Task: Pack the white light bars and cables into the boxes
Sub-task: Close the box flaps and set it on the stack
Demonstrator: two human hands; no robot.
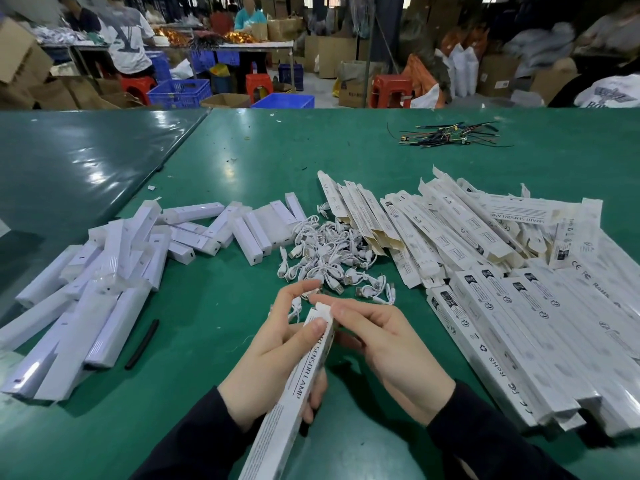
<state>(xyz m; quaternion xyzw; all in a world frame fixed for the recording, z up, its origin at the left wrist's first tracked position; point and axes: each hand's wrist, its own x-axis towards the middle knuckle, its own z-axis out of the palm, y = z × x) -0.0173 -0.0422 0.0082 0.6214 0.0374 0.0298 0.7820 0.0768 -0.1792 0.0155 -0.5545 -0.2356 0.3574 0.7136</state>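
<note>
Box (304,372) gripped in left hand (273,358), cable seemingly pinched

L hand (273,355) grips box (294,393), R hand (388,344) at its flap, cable (296,308) pinched.

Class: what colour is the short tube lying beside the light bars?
Black tube, clearest in the head view.

Green table (214,341): bare lane ran between light bars (104,289) on the left and boxes (502,271) on the right; cable heap (329,258) blocked its far end; black tube (142,344) lay beside the bars.
</note>
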